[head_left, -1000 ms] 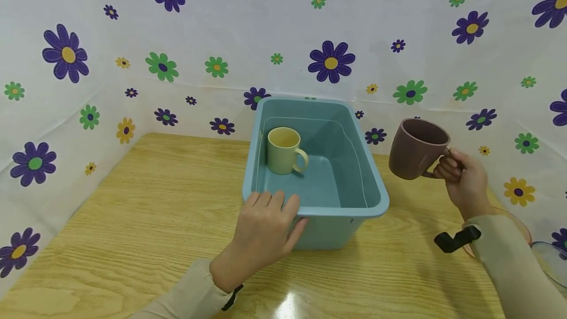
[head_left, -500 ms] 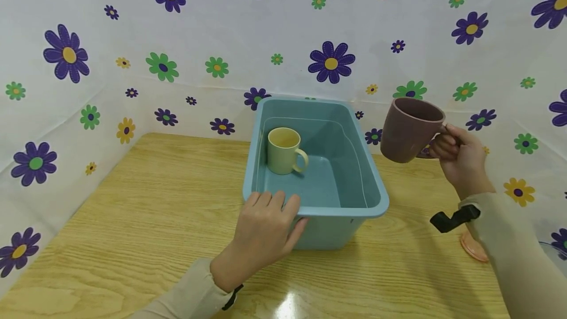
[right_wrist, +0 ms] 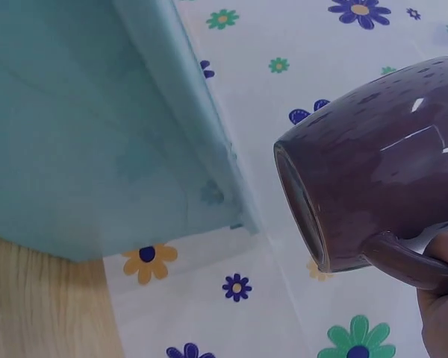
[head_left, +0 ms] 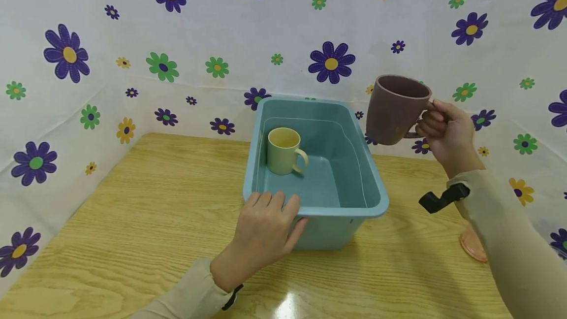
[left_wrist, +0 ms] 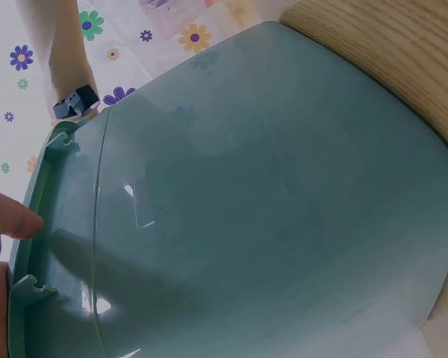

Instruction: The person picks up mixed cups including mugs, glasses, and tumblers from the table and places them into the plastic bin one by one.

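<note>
A blue plastic tub (head_left: 374,188) stands on the wooden table (head_left: 146,210), and a pale yellow mug (head_left: 282,150) sits upright inside it at the left. My left hand (head_left: 266,228) grips the tub's near rim, fingers curled over the edge; the left wrist view shows the tub's outer wall (left_wrist: 269,201) and a fingertip on the rim. My right hand (head_left: 443,129) holds a brown mug (head_left: 395,110) by its handle, in the air just above and to the right of the tub's far right corner. The right wrist view shows the brown mug (right_wrist: 381,164) beside the tub wall (right_wrist: 82,127).
A flower-printed white sheet (head_left: 199,38) walls in the table at the back and both sides. A pink round object (head_left: 473,245) lies on the table at the right, partly hidden behind my right sleeve. Bare wood stretches left of the tub.
My right hand has lifted the brown mug up and to the left, toward the tub. The left hand and the tub have stayed put.
</note>
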A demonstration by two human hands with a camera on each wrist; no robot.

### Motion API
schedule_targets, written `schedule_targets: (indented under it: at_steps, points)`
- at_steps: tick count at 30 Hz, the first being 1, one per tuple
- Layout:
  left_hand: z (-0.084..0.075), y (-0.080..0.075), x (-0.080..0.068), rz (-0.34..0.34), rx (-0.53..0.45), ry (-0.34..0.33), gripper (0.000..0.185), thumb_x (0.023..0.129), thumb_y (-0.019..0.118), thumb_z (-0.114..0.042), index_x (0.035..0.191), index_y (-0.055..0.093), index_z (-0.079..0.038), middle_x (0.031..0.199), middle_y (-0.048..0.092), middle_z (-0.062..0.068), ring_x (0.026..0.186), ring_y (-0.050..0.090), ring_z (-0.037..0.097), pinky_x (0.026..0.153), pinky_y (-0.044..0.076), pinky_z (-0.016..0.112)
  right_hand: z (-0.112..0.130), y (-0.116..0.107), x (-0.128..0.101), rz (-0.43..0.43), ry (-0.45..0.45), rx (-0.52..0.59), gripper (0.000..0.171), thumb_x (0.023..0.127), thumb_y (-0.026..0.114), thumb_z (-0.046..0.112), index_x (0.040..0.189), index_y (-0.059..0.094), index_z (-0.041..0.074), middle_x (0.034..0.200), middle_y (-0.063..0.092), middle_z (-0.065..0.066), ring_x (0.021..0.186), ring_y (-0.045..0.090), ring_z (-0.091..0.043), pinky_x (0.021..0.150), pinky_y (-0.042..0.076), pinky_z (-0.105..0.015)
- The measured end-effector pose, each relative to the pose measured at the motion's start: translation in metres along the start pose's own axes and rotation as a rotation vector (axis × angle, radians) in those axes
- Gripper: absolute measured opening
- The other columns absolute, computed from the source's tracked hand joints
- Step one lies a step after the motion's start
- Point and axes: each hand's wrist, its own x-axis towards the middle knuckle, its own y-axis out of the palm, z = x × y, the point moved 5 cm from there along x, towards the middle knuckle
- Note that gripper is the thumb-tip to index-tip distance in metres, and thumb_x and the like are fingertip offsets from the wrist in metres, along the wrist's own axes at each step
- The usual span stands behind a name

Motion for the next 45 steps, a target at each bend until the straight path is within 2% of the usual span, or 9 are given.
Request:
schedule_targets:
  at_steps: [9,22,27,32,40,45]
  points:
    - [0.001,0.000,0.000,-0.009,-0.004,-0.001,0.031,0.079,0.058,-0.041,0.077,0.052,-0.011,0.056,0.042,0.000,0.045,0.040,0.016,0.048,0.026,0.027,0.000,0.029,0.017,0.040,-0.009,0.004,0.044,0.098,0.032,0.013,0.059,0.047,0.003,0.047,0.034,0.000,0.042,0.019,-0.012,0.050,0.009,-0.025]
    - [0.002,-0.001,0.001,-0.005,-0.012,0.001,0.031,0.079,0.060,-0.041,0.077,0.051,-0.011,0.056,0.041,0.000,0.046,0.040,0.016,0.048,0.024,0.026,-0.013,0.057,0.035,-0.018,0.000,0.021,0.047,0.097,0.032,0.010,0.053,0.046,0.005,0.043,0.033,0.001,0.039,0.019,-0.010,0.049,0.007,-0.025]
    - [0.002,-0.001,0.001,-0.012,-0.011,0.006,0.031,0.079,0.059,-0.041,0.076,0.051,-0.011,0.056,0.040,0.000,0.045,0.038,0.015,0.048,0.024,0.026,-0.019,0.066,0.040,-0.007,0.015,0.042,0.047,0.097,0.032,0.009,0.053,0.048,0.004,0.042,0.033,0.002,0.039,0.019,-0.010,0.049,0.007,-0.025]
    - [0.002,-0.001,0.001,-0.025,-0.010,0.006,0.030,0.080,0.056,-0.040,0.076,0.051,-0.011,0.056,0.041,0.000,0.045,0.039,0.016,0.048,0.024,0.026,-0.028,0.074,0.046,-0.031,0.024,0.050,0.047,0.096,0.033,0.009,0.052,0.048,0.005,0.041,0.032,0.003,0.037,0.020,-0.009,0.048,0.008,-0.025]
    - [0.001,-0.001,0.000,-0.046,-0.008,0.006,0.033,0.086,0.047,-0.041,0.074,0.050,-0.011,0.055,0.039,0.000,0.044,0.039,0.016,0.048,0.025,0.027,-0.041,0.081,0.053,-0.092,0.031,0.002,0.047,0.096,0.034,0.010,0.049,0.043,0.009,0.040,0.032,0.004,0.037,0.022,-0.008,0.047,0.011,-0.024]
    - [0.000,0.000,0.000,-0.040,-0.009,0.001,0.034,0.088,0.044,-0.042,0.074,0.050,-0.011,0.055,0.040,0.000,0.044,0.040,0.016,0.048,0.026,0.027,-0.049,0.085,0.054,-0.084,0.047,-0.003,0.048,0.096,0.033,0.011,0.048,0.038,0.011,0.040,0.031,0.005,0.037,0.020,-0.008,0.047,0.011,-0.024]
